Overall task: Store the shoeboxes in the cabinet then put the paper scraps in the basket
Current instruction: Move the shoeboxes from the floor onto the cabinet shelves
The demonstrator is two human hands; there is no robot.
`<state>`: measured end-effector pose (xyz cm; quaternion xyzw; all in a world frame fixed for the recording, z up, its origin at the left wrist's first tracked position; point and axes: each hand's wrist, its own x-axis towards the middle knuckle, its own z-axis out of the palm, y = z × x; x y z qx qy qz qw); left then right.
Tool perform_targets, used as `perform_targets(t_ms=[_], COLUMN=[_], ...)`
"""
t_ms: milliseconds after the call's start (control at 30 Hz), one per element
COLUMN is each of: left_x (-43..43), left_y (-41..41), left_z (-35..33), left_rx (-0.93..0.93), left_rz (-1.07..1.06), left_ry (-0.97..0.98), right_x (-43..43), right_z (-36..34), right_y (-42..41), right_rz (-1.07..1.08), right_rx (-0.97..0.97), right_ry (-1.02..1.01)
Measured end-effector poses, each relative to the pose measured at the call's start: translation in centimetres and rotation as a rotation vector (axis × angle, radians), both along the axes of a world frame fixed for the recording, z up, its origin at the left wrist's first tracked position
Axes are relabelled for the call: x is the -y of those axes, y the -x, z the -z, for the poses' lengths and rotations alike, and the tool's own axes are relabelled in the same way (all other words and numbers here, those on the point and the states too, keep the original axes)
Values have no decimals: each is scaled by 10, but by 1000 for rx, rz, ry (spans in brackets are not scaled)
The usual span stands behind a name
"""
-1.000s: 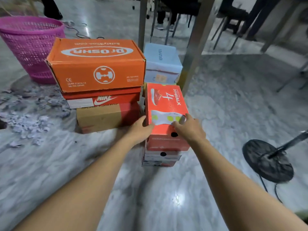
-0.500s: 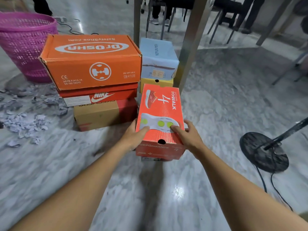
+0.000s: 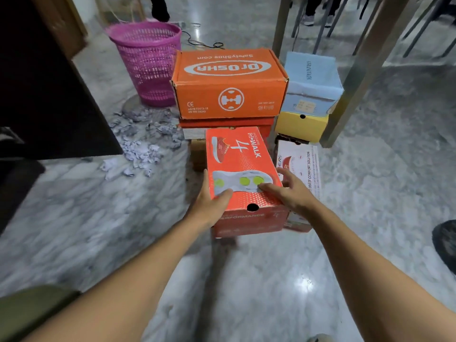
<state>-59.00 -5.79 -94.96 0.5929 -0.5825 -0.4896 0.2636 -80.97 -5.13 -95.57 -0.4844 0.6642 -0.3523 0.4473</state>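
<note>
I hold a red-orange GoWalk shoebox [image 3: 243, 169] in the air above the floor, my left hand [image 3: 209, 203] on its left side and my right hand [image 3: 291, 191] on its right side and lid. Behind it a large orange DrOsha box [image 3: 229, 82] tops a stack of red and brown boxes. To the right a light blue box [image 3: 312, 82] sits on a yellow box [image 3: 299, 127], with a white box [image 3: 299, 164] in front. Crumpled paper scraps [image 3: 143, 141] lie on the floor before a pink mesh basket [image 3: 148, 62].
A dark cabinet opening [image 3: 44, 95] fills the left side. A metal table leg [image 3: 355, 75] stands just right of the boxes, with chair legs and people's legs behind. A black round fan base [image 3: 446, 243] lies at the right edge. Grey marble floor [image 3: 246, 292] stretches below me.
I have lifted the GoWalk box off the white box beneath it and carried it left and toward me. My view has swung left, bringing the dark cabinet into sight.
</note>
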Motion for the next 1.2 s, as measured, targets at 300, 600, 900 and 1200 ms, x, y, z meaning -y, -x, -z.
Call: perform_targets(t_ms=[300,600,900,1200], left_x=[-22,-12,36,87], left_y=[-92,-179,-284,-368], left_z=[-35,-63,-106,-88], left_rx=[9,-109,-389,-286], left_rz=[-510,-1031,-1290,-1367], left_ry=[-29,24,80,116], right_x=[56,96,155,206], right_z=[-34,-68,-144,-118], right_y=[-124,-259,-399,-480], right_rz=[-255,-469,-609,-773], right_rx=[181,195,86,161], right_ry=[119,190,319,253])
